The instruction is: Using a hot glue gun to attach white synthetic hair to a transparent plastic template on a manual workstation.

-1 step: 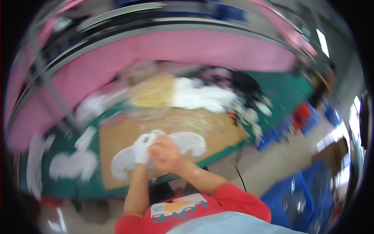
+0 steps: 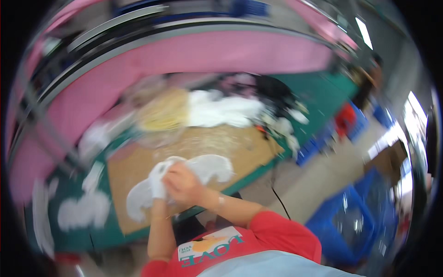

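Because the right hand meets the left hand at its 3 o'clock side, the two seem to brace each other. A white cover, perhaps a glove, sits over the left hand, which probably keeps its fabric spread for handling. The right fingers bunch against it; blur hides whether they pinch, and I cannot tell how the covered fingers stand.

With the hands as dial centre, white fabric shows at 2 and 8 o'clock, whether one piece or two being hidden. It lies flat on the brown board, likely for a smooth surface. A yellowish stack at 12 and a white pile near 1 seem set back to free the front. More white pieces lie at 8 on the green table.
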`<state>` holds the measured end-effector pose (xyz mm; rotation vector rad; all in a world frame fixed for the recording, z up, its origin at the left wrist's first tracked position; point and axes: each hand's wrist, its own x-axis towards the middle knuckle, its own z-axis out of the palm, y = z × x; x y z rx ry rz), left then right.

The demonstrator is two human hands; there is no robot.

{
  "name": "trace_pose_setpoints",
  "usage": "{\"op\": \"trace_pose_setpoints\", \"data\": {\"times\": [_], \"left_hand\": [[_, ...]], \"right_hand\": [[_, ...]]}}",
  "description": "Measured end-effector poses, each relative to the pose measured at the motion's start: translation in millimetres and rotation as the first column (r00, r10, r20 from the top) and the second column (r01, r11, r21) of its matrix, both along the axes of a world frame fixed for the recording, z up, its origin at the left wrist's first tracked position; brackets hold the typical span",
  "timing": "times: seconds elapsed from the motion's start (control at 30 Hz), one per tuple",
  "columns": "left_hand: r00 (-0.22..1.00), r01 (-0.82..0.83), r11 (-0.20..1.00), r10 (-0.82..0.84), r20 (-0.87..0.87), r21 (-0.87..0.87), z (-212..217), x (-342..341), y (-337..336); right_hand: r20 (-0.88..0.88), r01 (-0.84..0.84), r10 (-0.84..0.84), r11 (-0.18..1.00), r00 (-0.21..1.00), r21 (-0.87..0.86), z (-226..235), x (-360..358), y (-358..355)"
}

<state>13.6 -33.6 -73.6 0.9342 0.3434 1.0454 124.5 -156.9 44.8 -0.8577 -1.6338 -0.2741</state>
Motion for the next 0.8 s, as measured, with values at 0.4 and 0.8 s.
{"op": "trace_pose_setpoints", "data": {"times": [0.4, 0.8], "left_hand": [[0.618, 0.094, 0.802, 0.417, -0.666, 0.589, 97.3, 25.6, -44.7], [0.612, 0.286, 0.295, 0.676, -0.411, 0.912, 129.4, 39.0, -72.2]], "right_hand": [[-0.228, 0.221, -0.228, 0.974, 0.947, -0.057, 5.3, 34.5, -29.6], [-0.681, -0.555, 0.095, 0.666, 0.726, -0.498, -6.2, 51.3, 14.7]]}}
